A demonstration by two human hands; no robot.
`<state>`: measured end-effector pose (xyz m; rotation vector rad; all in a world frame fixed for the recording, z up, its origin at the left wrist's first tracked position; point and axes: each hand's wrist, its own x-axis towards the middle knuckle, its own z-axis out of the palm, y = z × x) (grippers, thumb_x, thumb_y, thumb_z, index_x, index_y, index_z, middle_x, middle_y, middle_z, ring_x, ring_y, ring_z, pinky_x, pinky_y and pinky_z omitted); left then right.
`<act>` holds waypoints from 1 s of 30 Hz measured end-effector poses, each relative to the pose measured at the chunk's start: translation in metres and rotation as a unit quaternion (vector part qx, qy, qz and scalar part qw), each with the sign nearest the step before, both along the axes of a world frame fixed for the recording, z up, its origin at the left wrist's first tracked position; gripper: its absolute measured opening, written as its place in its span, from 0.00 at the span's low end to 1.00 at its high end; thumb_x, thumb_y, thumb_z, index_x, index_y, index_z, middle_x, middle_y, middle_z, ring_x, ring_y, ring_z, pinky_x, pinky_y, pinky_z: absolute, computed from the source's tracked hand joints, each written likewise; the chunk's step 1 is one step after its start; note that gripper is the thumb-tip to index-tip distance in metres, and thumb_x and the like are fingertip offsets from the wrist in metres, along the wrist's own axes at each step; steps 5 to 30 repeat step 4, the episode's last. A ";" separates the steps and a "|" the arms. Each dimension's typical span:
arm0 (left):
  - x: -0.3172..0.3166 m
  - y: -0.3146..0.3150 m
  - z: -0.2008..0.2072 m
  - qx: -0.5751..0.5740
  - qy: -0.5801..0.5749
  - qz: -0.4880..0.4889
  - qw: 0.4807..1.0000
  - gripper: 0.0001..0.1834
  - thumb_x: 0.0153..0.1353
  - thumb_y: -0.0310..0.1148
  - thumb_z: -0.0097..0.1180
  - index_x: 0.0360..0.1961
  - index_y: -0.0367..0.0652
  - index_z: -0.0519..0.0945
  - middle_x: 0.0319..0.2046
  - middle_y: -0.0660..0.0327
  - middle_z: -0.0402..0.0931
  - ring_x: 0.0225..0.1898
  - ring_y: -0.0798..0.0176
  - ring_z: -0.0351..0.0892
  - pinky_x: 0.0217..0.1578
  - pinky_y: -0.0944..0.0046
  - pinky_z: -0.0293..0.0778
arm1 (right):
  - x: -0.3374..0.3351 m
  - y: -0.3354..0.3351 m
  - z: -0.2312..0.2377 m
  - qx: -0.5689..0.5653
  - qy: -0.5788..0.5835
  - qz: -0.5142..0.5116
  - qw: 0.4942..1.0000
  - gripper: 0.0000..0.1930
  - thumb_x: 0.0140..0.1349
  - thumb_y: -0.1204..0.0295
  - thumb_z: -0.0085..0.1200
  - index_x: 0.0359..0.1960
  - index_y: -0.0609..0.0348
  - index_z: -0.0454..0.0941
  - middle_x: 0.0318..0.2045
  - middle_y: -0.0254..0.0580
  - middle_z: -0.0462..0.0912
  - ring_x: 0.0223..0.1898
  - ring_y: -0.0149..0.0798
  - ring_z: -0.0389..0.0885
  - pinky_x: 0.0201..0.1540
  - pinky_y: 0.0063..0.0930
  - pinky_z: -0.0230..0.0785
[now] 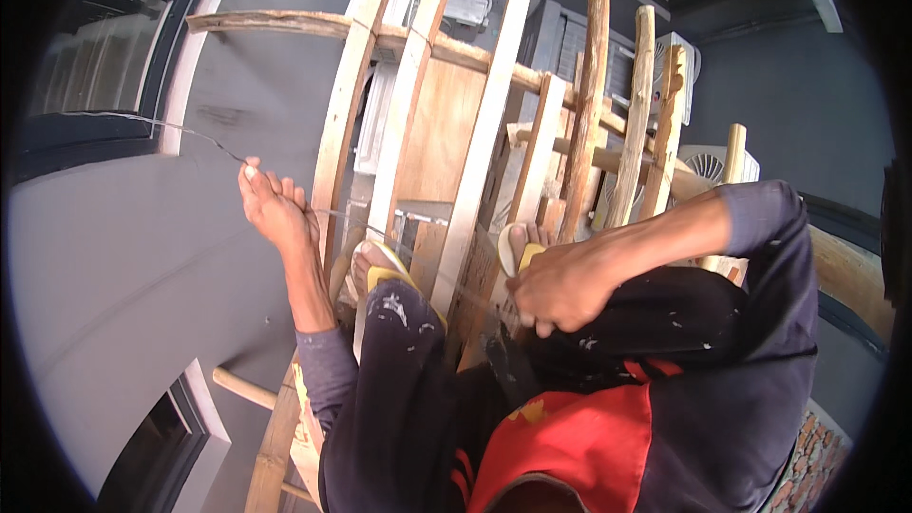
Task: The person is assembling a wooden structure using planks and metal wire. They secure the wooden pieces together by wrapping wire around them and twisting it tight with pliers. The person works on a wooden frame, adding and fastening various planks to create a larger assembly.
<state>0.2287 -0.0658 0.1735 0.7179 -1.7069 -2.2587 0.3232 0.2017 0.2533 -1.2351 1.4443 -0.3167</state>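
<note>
Head view: left hand (275, 209) outstretched, fingers pinching a thin wire (171, 126); right hand (560, 285) fisted on its other end.

The person wears a dark navy long-sleeved top (760, 361) with a red front panel (570, 446), paint-flecked dark trousers (399, 389), and yellow-strapped sandals (385, 271); both hands are bare.
</note>
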 end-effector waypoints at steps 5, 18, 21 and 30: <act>0.006 -0.004 -0.020 -0.018 -0.031 -0.034 0.999 0.12 0.67 0.40 0.45 0.44 0.44 0.71 0.16 0.72 0.49 0.15 0.77 0.49 0.12 0.75 0.49 | -0.060 0.003 0.094 -0.249 -0.048 -0.213 0.943 0.09 0.59 0.70 0.48 0.29 0.63 0.78 0.34 0.51 0.78 0.36 0.46 0.78 0.43 0.36 0.70; 0.006 -0.004 -0.020 -0.018 -0.031 -0.034 0.999 0.12 0.67 0.40 0.45 0.44 0.44 0.71 0.16 0.72 0.49 0.15 0.77 0.49 0.12 0.75 0.49 | -0.060 0.003 0.094 -0.249 -0.048 -0.213 0.943 0.09 0.59 0.70 0.48 0.29 0.63 0.78 0.34 0.51 0.78 0.36 0.46 0.78 0.43 0.36 0.70; 0.006 -0.004 -0.020 -0.018 -0.031 -0.034 0.999 0.12 0.67 0.40 0.45 0.44 0.44 0.71 0.16 0.72 0.49 0.15 0.77 0.49 0.12 0.75 0.49 | -0.060 0.003 0.094 -0.249 -0.048 -0.213 0.943 0.09 0.59 0.70 0.48 0.29 0.63 0.78 0.34 0.51 0.78 0.36 0.46 0.78 0.43 0.36 0.70; 0.006 -0.004 -0.020 -0.018 -0.031 -0.034 0.999 0.12 0.67 0.40 0.45 0.44 0.44 0.71 0.16 0.72 0.49 0.15 0.77 0.49 0.12 0.75 0.49 | -0.060 0.003 0.094 -0.249 -0.048 -0.213 0.943 0.09 0.59 0.70 0.48 0.29 0.63 0.78 0.34 0.51 0.78 0.36 0.46 0.78 0.43 0.36 0.70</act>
